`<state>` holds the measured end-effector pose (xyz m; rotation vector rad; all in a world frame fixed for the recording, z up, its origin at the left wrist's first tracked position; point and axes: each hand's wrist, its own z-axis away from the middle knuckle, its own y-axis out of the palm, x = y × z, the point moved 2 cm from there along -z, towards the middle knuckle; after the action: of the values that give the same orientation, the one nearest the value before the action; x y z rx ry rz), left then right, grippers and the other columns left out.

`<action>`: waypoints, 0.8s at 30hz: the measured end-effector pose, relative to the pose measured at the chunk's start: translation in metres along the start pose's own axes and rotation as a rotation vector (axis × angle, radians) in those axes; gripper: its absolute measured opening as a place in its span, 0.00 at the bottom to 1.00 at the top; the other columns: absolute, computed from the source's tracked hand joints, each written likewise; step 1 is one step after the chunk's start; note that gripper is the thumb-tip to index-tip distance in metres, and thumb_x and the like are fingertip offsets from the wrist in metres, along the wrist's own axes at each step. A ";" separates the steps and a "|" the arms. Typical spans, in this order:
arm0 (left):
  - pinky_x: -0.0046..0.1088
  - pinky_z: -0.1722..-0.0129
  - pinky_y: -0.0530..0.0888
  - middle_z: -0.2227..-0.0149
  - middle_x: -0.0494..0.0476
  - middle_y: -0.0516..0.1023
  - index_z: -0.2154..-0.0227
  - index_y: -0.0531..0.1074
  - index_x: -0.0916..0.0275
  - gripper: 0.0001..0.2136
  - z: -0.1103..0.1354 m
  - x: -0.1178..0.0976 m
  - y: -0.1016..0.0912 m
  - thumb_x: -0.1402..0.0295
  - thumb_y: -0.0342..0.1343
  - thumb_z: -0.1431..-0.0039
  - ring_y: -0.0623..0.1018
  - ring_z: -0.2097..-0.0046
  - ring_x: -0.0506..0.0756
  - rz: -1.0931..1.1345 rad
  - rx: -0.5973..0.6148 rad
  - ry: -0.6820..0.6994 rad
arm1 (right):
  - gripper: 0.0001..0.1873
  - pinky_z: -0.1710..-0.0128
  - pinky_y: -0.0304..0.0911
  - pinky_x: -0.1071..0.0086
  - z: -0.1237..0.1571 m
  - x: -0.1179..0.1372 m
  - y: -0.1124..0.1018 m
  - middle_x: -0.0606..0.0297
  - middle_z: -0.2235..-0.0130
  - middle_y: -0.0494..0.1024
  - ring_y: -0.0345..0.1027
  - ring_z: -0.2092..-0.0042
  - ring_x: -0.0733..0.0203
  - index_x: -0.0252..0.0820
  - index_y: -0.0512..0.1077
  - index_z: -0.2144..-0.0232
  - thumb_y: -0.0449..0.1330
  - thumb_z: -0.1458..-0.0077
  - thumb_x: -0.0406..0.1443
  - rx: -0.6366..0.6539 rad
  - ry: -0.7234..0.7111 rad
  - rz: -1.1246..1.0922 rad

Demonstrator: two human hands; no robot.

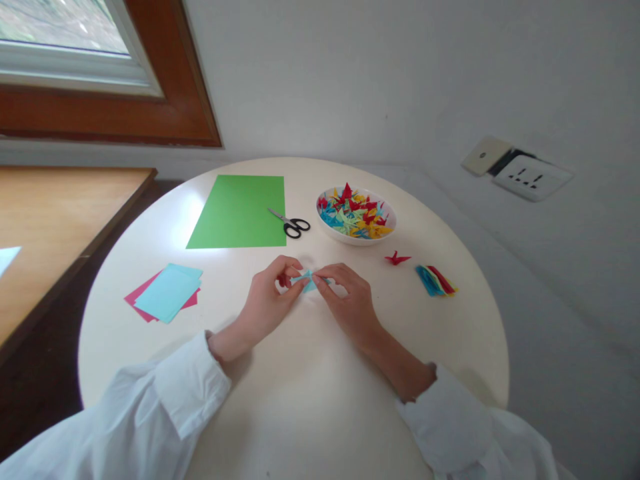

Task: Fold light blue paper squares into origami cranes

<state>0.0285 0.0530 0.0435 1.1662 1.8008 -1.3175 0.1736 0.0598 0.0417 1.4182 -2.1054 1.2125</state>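
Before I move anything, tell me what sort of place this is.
Likely an indoor room, perhaps at home, with papercraft laid out: a brown wood-framed window, a rounded white table, and a round white bowl of colourful folded-paper birds.

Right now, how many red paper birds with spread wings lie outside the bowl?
1: the red bird lies on the table, between the white bowl and the stack of folded papers. Any others under the left hand or the right hand would be hidden.
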 end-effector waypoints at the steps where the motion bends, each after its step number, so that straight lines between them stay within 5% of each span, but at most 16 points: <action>1: 0.23 0.74 0.64 0.75 0.48 0.70 0.70 0.65 0.61 0.05 0.000 0.000 0.000 0.70 0.54 0.51 0.66 0.74 0.48 -0.010 -0.012 0.006 | 0.04 0.66 0.65 0.68 0.000 -0.001 0.000 0.65 0.71 0.75 0.68 0.68 0.63 0.42 0.71 0.72 0.56 0.48 0.32 0.009 0.021 -0.007; 11: 0.24 0.71 0.66 0.74 0.48 0.70 0.71 0.65 0.61 0.05 -0.003 -0.001 -0.004 0.70 0.54 0.51 0.67 0.73 0.48 -0.050 -0.084 0.020 | 0.04 0.70 0.63 0.70 0.001 -0.007 0.002 0.66 0.71 0.78 0.69 0.69 0.63 0.43 0.73 0.72 0.57 0.51 0.33 0.009 0.181 -0.079; 15: 0.28 0.63 0.69 0.67 0.53 0.72 0.69 0.66 0.61 0.07 -0.004 0.002 -0.004 0.69 0.56 0.52 0.70 0.65 0.51 -0.077 -0.093 0.040 | 0.04 0.70 0.63 0.70 0.001 -0.008 0.002 0.66 0.70 0.78 0.69 0.68 0.63 0.42 0.73 0.72 0.58 0.51 0.32 0.002 0.181 -0.099; 19: 0.32 0.55 0.69 0.59 0.57 0.72 0.61 0.66 0.61 0.13 -0.004 0.008 0.001 0.65 0.55 0.51 0.72 0.57 0.53 0.058 0.037 0.028 | 0.05 0.69 0.64 0.69 0.002 -0.008 0.003 0.65 0.69 0.78 0.70 0.67 0.63 0.43 0.74 0.71 0.57 0.51 0.32 0.001 0.165 -0.132; 24: 0.29 0.58 0.70 0.64 0.56 0.75 0.65 0.68 0.62 0.09 -0.003 0.009 0.004 0.65 0.53 0.48 0.74 0.61 0.52 0.138 0.146 0.011 | 0.05 0.68 0.64 0.69 0.002 -0.008 0.003 0.65 0.69 0.78 0.70 0.67 0.62 0.43 0.74 0.71 0.57 0.51 0.32 0.002 0.144 -0.158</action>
<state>0.0285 0.0592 0.0354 1.3531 1.6228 -1.3820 0.1749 0.0634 0.0341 1.4228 -1.8603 1.2163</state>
